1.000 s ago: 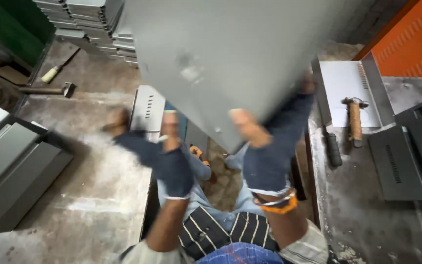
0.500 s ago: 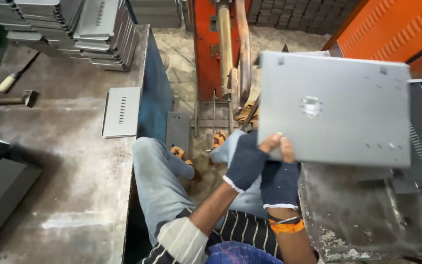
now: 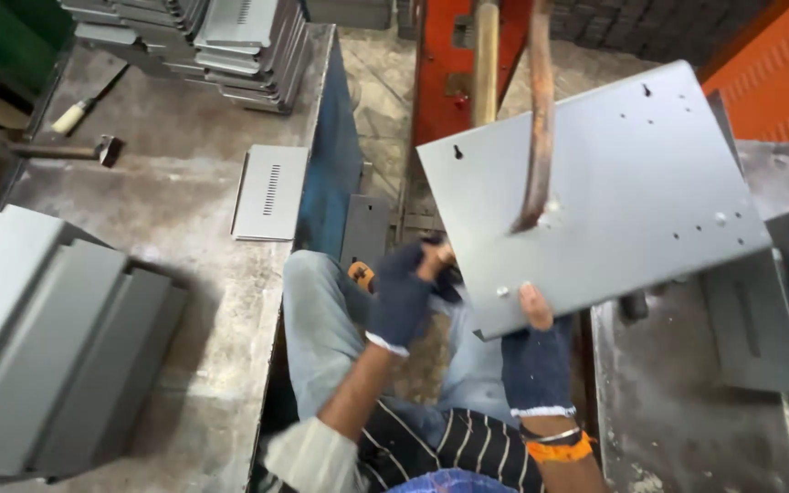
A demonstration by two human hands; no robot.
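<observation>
The big grey metal sheet (image 3: 595,192) is up in the air on the right side, tilted, with its far corner high. It has small holes in it. A brown bent rod (image 3: 539,119) from the orange machine (image 3: 449,73) hangs down in front of the sheet, near its middle.

The left counter (image 3: 175,301) is wide and dusty. On it lie grey folded metal boxes (image 3: 47,338) near the person, a small flat plate with slots (image 3: 269,192) in the middle, a stack of metal parts (image 3: 212,36) far away, and a hammer (image 3: 61,149) at the far left. The right counter (image 3: 678,411) sits low under the sheet, with dark grey parts on it.

The right hand (image 3: 536,351), in a dark glove with the finger ends cut off, holds the near edge of the sheet; its grip is closed on that edge with the thumb on top. The left hand (image 3: 404,292), in the same kind of glove, is at the sheet's near left corner. I cannot tell if its grip is closed on the sheet.

To do this well, I think both hands should hold the sheet firmly, keep fingers away from sharp edges, and keep the sheet from bumping the rod.
</observation>
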